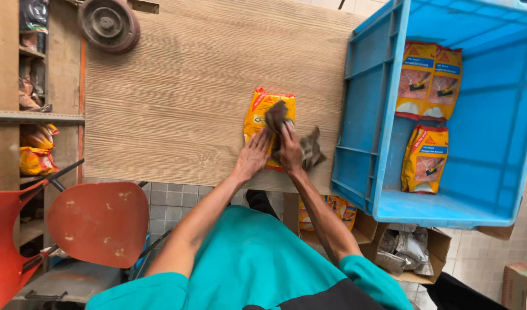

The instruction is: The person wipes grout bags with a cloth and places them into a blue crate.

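Note:
A yellow and orange packet (260, 111) lies flat on the wooden tabletop (177, 92). My left hand (253, 155) rests flat on its lower part with fingers spread. My right hand (290, 150) grips a dark brown rag (311, 148) and presses it onto the packet; part of the rag bunches over the packet's upper half.
A blue plastic crate (361, 143) stands at the right, tipped on its side, with three similar packets (429, 80) inside. A rusty round wheel (109, 24) lies at the table's far left. An orange chair (97, 221) and cardboard boxes (413, 247) sit below.

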